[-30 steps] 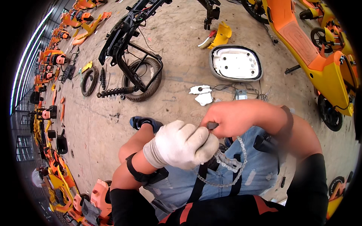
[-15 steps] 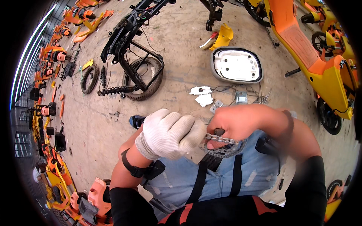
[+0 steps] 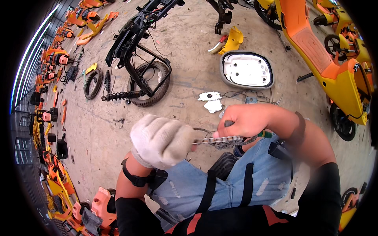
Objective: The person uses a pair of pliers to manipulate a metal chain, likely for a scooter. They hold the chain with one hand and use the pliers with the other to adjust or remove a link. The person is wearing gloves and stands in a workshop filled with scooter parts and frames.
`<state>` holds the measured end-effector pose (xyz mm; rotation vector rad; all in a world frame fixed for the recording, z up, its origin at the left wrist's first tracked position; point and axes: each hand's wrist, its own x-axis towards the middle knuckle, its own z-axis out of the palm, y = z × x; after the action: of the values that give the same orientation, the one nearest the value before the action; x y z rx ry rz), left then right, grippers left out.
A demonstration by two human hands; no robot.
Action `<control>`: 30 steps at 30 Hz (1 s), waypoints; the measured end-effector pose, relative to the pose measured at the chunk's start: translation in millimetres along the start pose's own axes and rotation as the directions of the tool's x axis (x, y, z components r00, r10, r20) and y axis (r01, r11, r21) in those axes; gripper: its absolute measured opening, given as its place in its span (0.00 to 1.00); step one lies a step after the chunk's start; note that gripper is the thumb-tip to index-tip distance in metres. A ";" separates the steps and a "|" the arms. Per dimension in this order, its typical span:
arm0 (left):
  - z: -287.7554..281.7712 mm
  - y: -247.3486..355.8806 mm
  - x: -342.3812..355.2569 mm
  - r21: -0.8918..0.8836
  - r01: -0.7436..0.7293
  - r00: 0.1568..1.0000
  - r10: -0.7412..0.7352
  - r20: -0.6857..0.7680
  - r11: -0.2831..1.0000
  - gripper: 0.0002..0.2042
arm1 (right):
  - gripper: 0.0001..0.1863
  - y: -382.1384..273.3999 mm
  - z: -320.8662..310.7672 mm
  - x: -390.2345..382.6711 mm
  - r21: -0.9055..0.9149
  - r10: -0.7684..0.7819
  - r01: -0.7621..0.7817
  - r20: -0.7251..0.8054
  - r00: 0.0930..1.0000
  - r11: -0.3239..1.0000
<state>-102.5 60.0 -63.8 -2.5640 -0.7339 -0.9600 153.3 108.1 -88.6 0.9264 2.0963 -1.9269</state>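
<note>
hands (image 3: 161,139): left gloved, right bare; metal chain (image 3: 224,141): held between both

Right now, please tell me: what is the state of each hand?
Left hand, gloved: closed, holding the metal chain.
Right hand, bare: closed, holding the metal chain and a dark piece I cannot identify.

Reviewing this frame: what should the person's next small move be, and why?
Probably a gentle pull of the gloved left hand to the person's left, while the bare right hand lets links pay out. The metal chain runs fairly straight out of the closed left fist but looks bunched beneath the right hand, so drawing it out could help separate the overlapping links.
</note>
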 end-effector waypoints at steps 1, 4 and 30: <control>-2.8 -1.3 -2.4 0.026 0.033 0.999 -0.032 -0.032 0.999 0.15 | 0.27 3.9 -0.1 1.7 0.021 -0.023 0.023 -0.003 1.000 1.000; -11.3 -12.9 -18.8 -0.039 0.140 0.990 -0.141 -0.013 0.989 0.18 | 0.28 2.4 -2.4 -2.9 0.256 -0.003 0.001 0.008 1.000 0.967; 62.7 1.8 -32.1 -0.344 0.936 0.352 0.263 0.898 -0.080 0.29 | 0.23 4.0 10.6 -0.4 -0.142 -0.354 0.329 -0.516 0.780 0.933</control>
<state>-89.6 75.1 -131.4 -4.3635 -1.9923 0.1722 152.6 97.9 -93.5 1.2685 2.7840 -1.9241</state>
